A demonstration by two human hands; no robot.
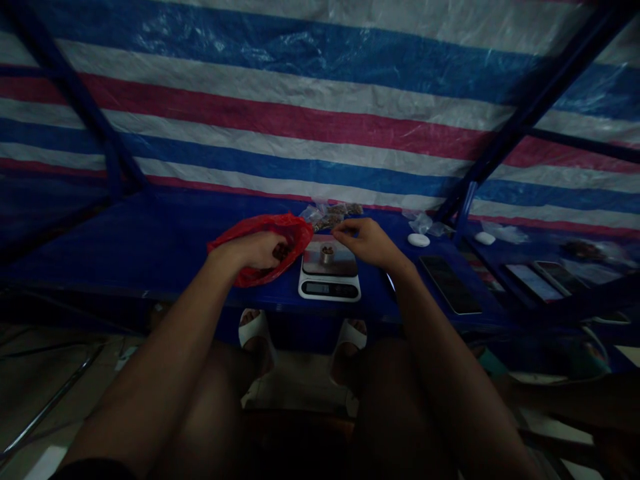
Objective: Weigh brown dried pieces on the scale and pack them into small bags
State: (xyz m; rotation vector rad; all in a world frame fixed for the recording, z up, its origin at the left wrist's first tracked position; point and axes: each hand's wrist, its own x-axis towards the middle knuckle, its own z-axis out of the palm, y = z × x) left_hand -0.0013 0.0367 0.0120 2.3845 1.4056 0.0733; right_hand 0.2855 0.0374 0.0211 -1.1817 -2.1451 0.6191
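My left hand (265, 249) reaches into an open red plastic bag (250, 227). Its fingers curl at small dark brown pieces (281, 251) inside, and what they hold is partly hidden. To the right of the bag stands a white digital scale (330, 292) with a lit display too dim to read. A small clear cup (327, 259) rests on its plate, with several brown pieces inside. Above the plate's right back corner is my right hand (363, 237), thumb and fingertips pinched together. Anything between those fingertips is too small to make out.
Clear plastic bags with dried brownish bits (335, 215) lie behind the scale. At right are a white oval case (419, 241), a dark phone (450, 285) and more phones (533, 283). Blue metal posts (465, 207) and a striped tarp (300, 120) stand behind the blue table (165, 233).
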